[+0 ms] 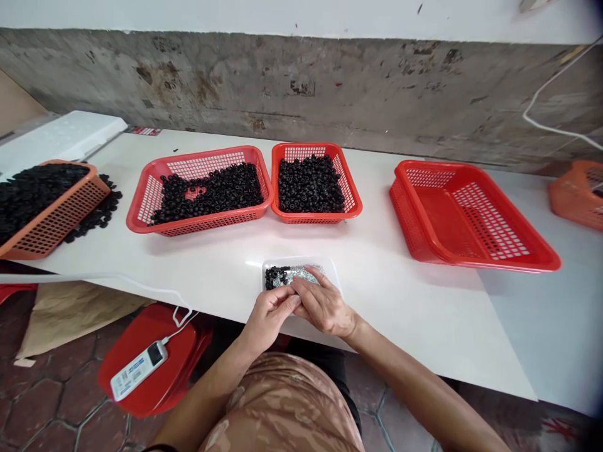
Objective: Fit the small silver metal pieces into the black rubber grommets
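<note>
Both hands meet over a small white tray (333, 269) near the table's front edge. The tray holds small black rings (274, 276) on its left side and shiny silver pieces (301, 272) in its middle. My left hand (272, 312) is closed, thumb and fingers pinched at the tray's front edge. Against it, my right hand (323, 304) has its thumb and index finger pressed together by the left fingertips, other fingers stretched over the silver pieces. Whatever lies between the fingertips is too small and hidden to name.
Two red baskets (211, 220) (316, 218) of black rings stand behind the tray. Stacked red baskets (424, 238) are at right, an orange basket (61, 220) of black parts at left. A power strip (139, 370) lies on a red stool (174, 351).
</note>
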`<state>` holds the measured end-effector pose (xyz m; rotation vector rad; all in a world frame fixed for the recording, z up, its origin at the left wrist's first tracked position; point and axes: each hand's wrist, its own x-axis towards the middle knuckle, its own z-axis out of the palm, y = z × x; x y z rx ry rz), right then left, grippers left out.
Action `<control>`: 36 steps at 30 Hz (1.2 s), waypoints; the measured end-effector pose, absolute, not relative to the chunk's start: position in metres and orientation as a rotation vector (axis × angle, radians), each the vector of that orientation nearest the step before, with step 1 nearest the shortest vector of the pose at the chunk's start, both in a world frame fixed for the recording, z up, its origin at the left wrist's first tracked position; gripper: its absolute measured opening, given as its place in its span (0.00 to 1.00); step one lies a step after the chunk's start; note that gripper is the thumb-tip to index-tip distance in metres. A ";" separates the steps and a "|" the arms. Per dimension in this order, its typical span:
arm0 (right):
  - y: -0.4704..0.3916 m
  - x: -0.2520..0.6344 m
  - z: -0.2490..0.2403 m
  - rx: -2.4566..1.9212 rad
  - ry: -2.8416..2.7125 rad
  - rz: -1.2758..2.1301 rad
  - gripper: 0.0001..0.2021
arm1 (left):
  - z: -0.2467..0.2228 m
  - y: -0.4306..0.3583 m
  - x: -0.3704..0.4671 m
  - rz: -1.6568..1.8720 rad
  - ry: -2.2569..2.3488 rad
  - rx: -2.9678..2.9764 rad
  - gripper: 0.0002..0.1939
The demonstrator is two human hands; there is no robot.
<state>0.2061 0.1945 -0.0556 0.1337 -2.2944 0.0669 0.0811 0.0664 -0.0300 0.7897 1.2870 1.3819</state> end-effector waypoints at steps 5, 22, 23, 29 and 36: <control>0.200 0.204 -0.049 0.134 -2.302 0.216 0.18 | -0.022 0.063 0.079 1.341 1.511 0.929 0.17; 0.281 0.163 0.003 -0.607 -2.016 0.279 0.23 | -0.035 0.052 0.065 1.552 1.885 0.884 0.15; 0.281 0.165 -0.003 -0.613 -1.977 0.322 0.20 | -0.035 0.051 0.062 1.559 1.909 0.880 0.14; 0.266 0.187 -0.057 -0.832 -1.691 0.591 0.13 | -0.041 0.051 0.049 1.624 1.936 0.842 0.12; 0.263 0.202 -0.087 -0.942 -1.616 0.721 0.15 | -0.042 0.061 0.038 1.347 2.165 1.315 0.08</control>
